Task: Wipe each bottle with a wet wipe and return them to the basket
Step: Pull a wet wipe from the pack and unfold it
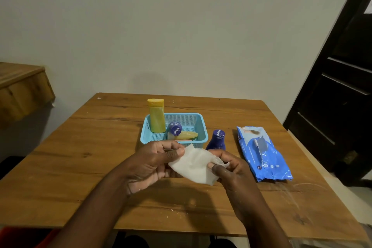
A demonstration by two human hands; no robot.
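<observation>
White, thin and limp, the wet wipe (196, 164) was held above the wooden tabletop (80, 167), stretched between both hands. The left hand (155, 162) pinched its upper left edge between thumb and fingers; the right hand (229, 165) pinched its right corner. Being soft and damp, the wipe would likely drape and fold unless kept taut or bunched in one palm.

A blue mesh basket (202, 127) stood just beyond the hands, containing an upright yellow bottle (157, 117), a purple-capped bottle (175, 128) and a pale yellow tube (186, 136) lying flat. A dark blue bottle (217, 140) stood outside, just right of the basket. Smooth, light plastic was judged slippery when wet; grip the body, not the cap. A blue wipes pack (263, 155) lay further right.
</observation>
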